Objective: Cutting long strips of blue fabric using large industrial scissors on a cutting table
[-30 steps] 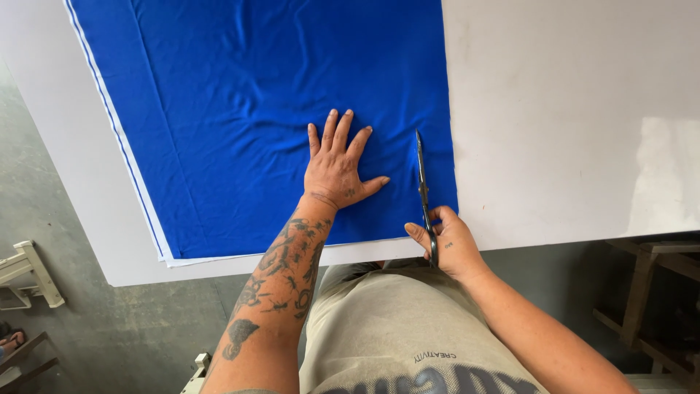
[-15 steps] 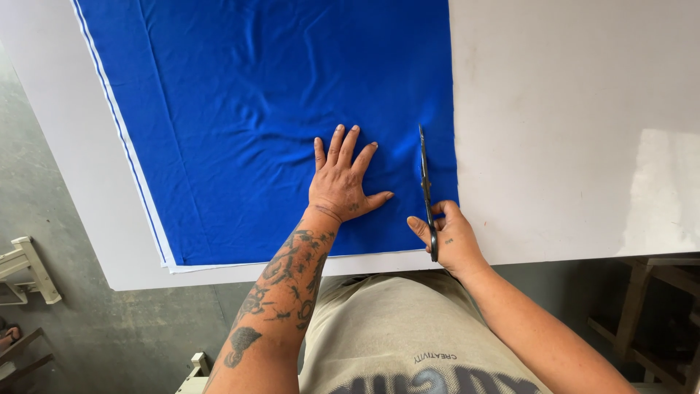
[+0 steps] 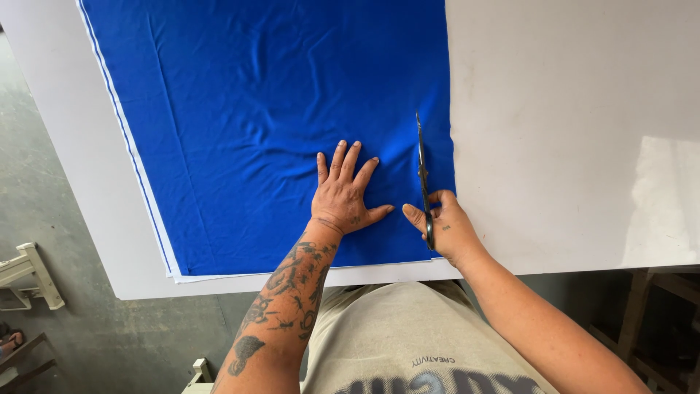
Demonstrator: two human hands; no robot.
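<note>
Left hand point(image 3: 343, 193) lies flat on the blue cloth point(image 3: 255, 124), palm down, fingers spread wide, thumb out toward the right. It holds nothing and just presses the fabric onto the white table point(image 3: 576, 131).

Right hand point(image 3: 445, 226) is wrapped around the handles of the scissors point(image 3: 422, 175), thumb through the grip. The blades point away from the body, nearly closed, and lie on the cloth close to its right edge, just beside the left thumb.

The cloth covers the left and middle of the table. Its near edge runs along the table's front edge, with a white strip point(image 3: 146, 197) showing along the left and bottom sides. Wrinkles fan out around the left hand. Grey floor point(image 3: 44, 168) to the left, wooden frame point(image 3: 29, 273) at lower left.
</note>
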